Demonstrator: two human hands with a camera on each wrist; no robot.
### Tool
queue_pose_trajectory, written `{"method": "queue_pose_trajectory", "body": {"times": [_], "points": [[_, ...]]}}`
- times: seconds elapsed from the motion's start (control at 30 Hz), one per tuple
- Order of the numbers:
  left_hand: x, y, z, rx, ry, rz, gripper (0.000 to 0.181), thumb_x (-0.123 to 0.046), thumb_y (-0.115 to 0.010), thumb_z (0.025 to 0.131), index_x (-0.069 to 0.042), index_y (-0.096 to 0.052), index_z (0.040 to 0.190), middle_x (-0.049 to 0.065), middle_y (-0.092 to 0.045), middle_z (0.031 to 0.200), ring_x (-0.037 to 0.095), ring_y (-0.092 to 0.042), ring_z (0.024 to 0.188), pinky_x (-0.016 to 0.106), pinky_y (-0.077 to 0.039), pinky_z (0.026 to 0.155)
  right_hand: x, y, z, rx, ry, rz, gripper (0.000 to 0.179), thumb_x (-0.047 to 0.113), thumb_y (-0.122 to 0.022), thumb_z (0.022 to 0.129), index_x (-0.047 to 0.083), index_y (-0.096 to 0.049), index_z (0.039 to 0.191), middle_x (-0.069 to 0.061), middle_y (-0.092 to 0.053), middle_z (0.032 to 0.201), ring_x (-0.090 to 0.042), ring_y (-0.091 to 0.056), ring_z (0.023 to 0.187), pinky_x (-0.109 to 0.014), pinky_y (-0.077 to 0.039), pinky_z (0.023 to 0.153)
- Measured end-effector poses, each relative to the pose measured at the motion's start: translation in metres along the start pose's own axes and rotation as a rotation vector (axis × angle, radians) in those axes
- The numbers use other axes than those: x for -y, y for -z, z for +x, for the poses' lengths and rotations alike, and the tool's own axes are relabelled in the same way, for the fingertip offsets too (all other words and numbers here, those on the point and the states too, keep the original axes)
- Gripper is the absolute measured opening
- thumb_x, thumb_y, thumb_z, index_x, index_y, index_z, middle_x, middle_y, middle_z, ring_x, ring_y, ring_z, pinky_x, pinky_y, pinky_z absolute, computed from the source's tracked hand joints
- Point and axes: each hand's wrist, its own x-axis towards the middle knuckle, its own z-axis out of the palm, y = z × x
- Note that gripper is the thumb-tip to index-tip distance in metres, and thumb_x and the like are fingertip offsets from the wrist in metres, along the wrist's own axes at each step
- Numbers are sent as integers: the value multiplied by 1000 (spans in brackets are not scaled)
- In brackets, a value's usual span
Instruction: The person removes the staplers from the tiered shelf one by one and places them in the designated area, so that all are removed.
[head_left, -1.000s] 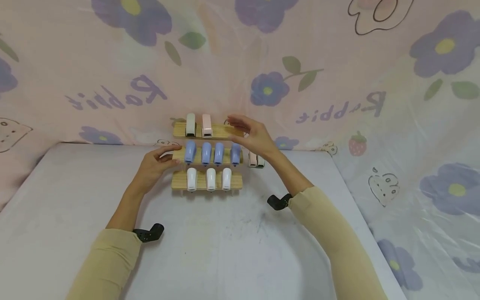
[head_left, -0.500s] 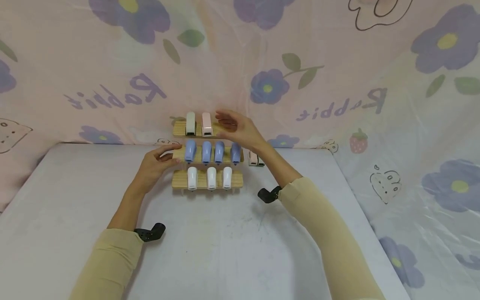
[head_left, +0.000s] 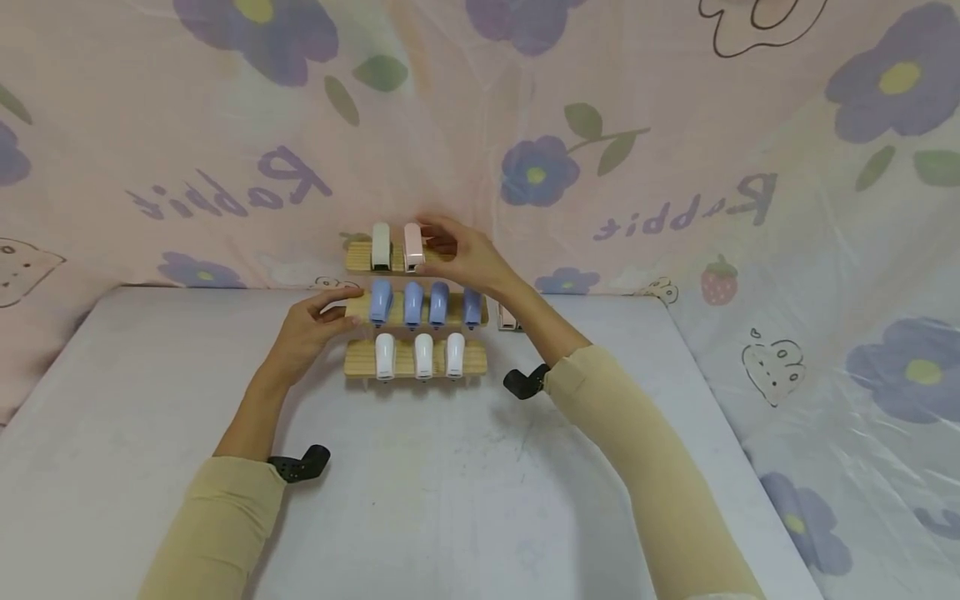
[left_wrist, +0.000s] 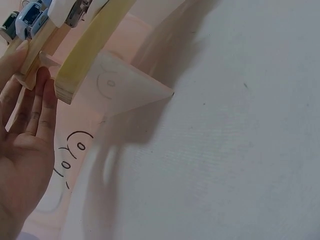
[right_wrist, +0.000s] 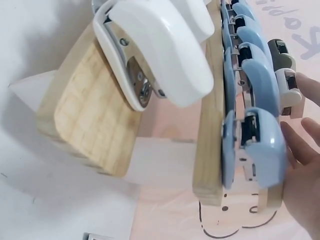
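A tiered wooden rack holds small staplers. White staplers stand on the bottom tier and several blue staplers on the middle one. On the top tier are a grey-green stapler and a pink stapler. My left hand grips the left end of the middle tier, thumb above and fingers below in the left wrist view. My right hand is at the pink stapler, finger behind and thumb in front, pinching its ends. In the right wrist view a fingertip touches that stapler.
More staplers, partly hidden by my right wrist, sit on the white table right of the rack. A patterned curtain hangs close behind the rack. Each forearm wears a black camera mount.
My right hand has moved left along the top tier to the pink stapler. The left hand has stayed on the rack, and the staplers have kept their places.
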Motion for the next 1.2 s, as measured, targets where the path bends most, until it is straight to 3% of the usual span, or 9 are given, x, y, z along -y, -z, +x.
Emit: {"method": "queue_pose_trajectory", "body": {"times": [0.23, 0.53, 0.8, 0.97, 1.2], "points": [[1, -1, 1, 2, 3, -12, 47, -1, -70, 91, 3, -56, 136, 9, -50, 138, 12, -62, 107, 18, -54, 86, 2, -1, 3, 0, -31, -69, 77, 23, -82, 84, 13, -44, 149, -8, -59, 135, -21, -57, 122, -30, -46, 103], [3, -2, 0, -21, 9, 7, 47, -2, -71, 91, 1, -57, 136, 7, -51, 139, 13, -61, 108, 19, -54, 86, 3, -3, 4, -11, -34, -72, 71, 26, -83, 83, 12, -51, 144, -6, -63, 128, -19, -59, 117, -30, -48, 101], [1, -6, -1, -13, 41, -23, 48, 5, -66, 92, 8, -52, 138, 7, -49, 141, 13, -61, 106, 19, -54, 86, -1, 0, -4, -28, -29, -123, 71, 31, -82, 84, 15, -51, 146, -2, -56, 141, -18, -54, 127, -29, -42, 107], [-5, -6, -2, -11, 32, -9, 47, 5, -67, 92, 7, -54, 136, 12, -48, 142, 11, -62, 106, 19, -54, 85, -1, 3, -5, -28, -20, -107, 71, 28, -81, 86, 13, -49, 147, -4, -57, 140, -17, -55, 124, -31, -43, 106], [2, 3, 1, -11, 21, -2, 46, 4, -69, 90, 0, -59, 135, 9, -53, 139, 12, -63, 107, 20, -55, 85, -3, 12, -12, 2, -46, 23, 72, 21, -80, 87, 11, -45, 150, -11, -61, 132, -21, -61, 118, -32, -50, 100]]}}
